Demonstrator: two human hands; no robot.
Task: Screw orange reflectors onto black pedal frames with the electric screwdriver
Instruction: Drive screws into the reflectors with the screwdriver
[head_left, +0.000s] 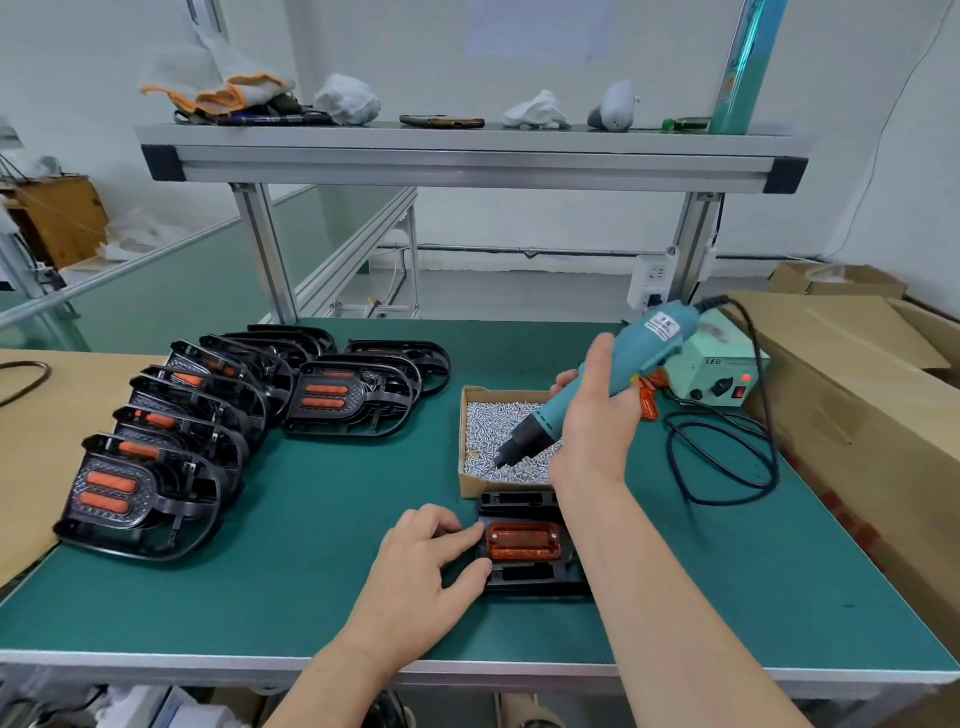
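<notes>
Head view: right hand (592, 415) grips the electric screwdriver (613, 364), bit down in the screw box (470, 483); just nearer the table (311, 519) front edge lies the black pedal frame (519, 577), orange reflector (522, 543) seated, long axis parallel to that edge; left hand (421, 566), fingers loosely spread, steadies its left side.

Left hand (423, 571), right hand (595, 421): both bare; forearms bare right down to near frame edge
</notes>
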